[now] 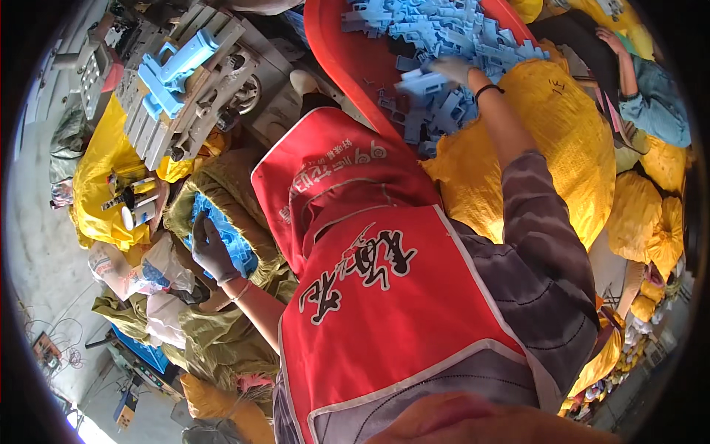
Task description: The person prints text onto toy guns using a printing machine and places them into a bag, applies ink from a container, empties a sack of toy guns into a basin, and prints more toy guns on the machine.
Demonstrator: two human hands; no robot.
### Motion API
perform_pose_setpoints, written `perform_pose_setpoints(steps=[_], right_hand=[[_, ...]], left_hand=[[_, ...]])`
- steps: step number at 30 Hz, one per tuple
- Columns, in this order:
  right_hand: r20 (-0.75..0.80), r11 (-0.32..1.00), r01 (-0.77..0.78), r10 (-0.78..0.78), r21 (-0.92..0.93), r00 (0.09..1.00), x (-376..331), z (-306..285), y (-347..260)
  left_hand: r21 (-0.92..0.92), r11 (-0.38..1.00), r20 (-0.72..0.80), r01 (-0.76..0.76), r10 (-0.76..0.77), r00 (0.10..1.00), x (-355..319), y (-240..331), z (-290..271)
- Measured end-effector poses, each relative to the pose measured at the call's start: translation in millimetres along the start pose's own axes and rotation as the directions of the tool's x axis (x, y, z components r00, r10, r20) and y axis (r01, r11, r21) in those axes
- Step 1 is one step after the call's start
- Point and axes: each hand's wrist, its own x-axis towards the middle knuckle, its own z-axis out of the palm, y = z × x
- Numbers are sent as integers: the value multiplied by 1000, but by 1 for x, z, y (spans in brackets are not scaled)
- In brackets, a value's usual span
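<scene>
My right hand (452, 70), in a light glove and blurred by motion, reaches over a red tub (325, 52). At its fingertips is a blurred light-blue plastic toy gun piece (418, 82), moving with the hand. Many similar blue pieces (473, 37) fill the tub below and beyond it. On my left side, my left hand (212, 251) wears a grey glove. Its fingers stretch out over the mouth of an olive sack (255, 211), which holds more blue pieces (235, 240). Nothing shows in that hand.
Blue toy pistol pieces (174, 70) rest on a slatted stand (140, 122) at the far left. A full yellow sack (562, 148) bulges beside my right arm. Another person's arm (629, 70) shows at the far right, near more yellow sacks (636, 211). A cup (137, 216) sits at left.
</scene>
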Motion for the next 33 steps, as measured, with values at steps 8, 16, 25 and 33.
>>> perform_pose_setpoints(steps=[8,16,25,33], right_hand=[[-485,974,-180,91,-140,870,-34,35,-48],[-321,894,-206,75,-397,944,4,115,-54],[-458,827,321,-88,462,885,6,108,-43],[-403,868,236,-45,437,914,-35,74,-108]], left_hand=[[-57,998,-6,-22,21,1000,-9,-3,1],[-49,998,-2,-25,25,1000,-5,15,-3],[-67,996,-146,-60,50,988,6,25,-24],[-111,904,-373,-413,348,860,79,122,-47]])
